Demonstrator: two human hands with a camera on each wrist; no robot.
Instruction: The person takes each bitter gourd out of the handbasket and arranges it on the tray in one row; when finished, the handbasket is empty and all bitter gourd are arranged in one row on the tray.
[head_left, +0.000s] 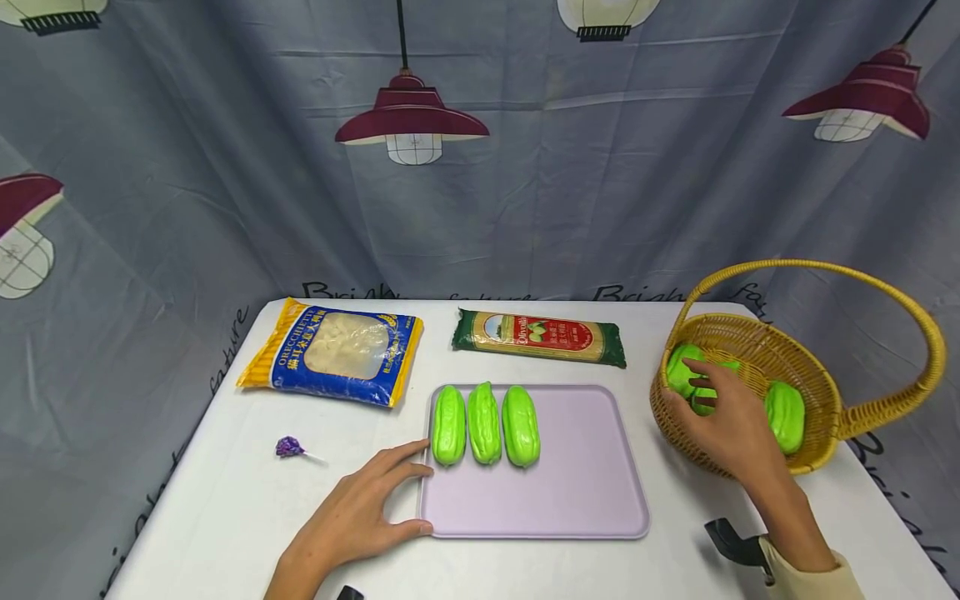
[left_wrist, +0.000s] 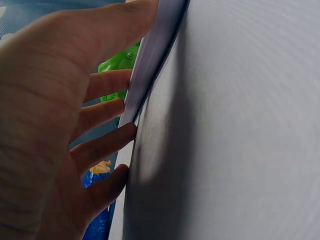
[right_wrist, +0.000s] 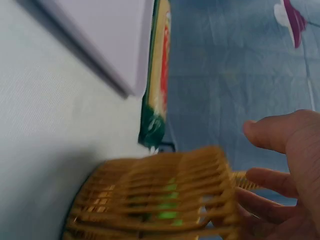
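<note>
Three bright green, ridged fruits [head_left: 484, 423] that look like star fruit lie side by side on the left part of a lilac tray [head_left: 577, 492]. At the tray's left edge, my left hand [head_left: 360, 504] touches the rim with fingertips and thumb spread. The left wrist view shows the thumb against the tray's edge. My right hand [head_left: 720, 421] reaches over the wicker basket [head_left: 813, 375], its thumb and fingers apart. More of the green fruits [head_left: 785, 417] are inside the basket, some partly hidden by this hand. In the right wrist view, no fruit shows between the fingers.
A blue and yellow pasta bag [head_left: 337, 350] lies back left, a green spaghetti pack [head_left: 538, 337] behind the tray. A purple-wrapped lollipop [head_left: 291, 447] is left of the tray. The basket's tall handle [head_left: 930, 333] arches above its right side. A grey curtain hangs behind the white table.
</note>
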